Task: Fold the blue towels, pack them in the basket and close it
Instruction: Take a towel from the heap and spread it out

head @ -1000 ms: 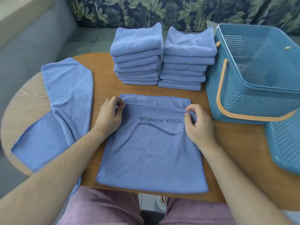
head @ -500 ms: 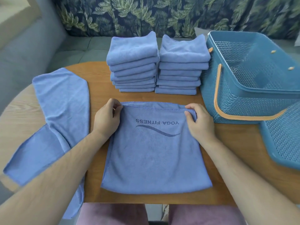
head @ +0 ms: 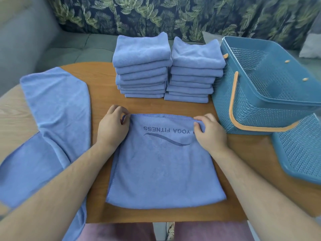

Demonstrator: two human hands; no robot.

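The left grip (head: 112,129) and the right grip (head: 211,134) each pinch a far corner of the blue towel (head: 163,173), which lies flat on the counter (head: 102,87). It looks soft, light and floppy, so the corners seem the best place to hold. The basket (head: 243,117) sits open nearby.

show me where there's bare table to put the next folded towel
Bare table shows in a strip between the stacks and the held towel, a patch between the loose towel and the stacks, and a wedge bounded by held towel, basket and lid. The right side is crowded.
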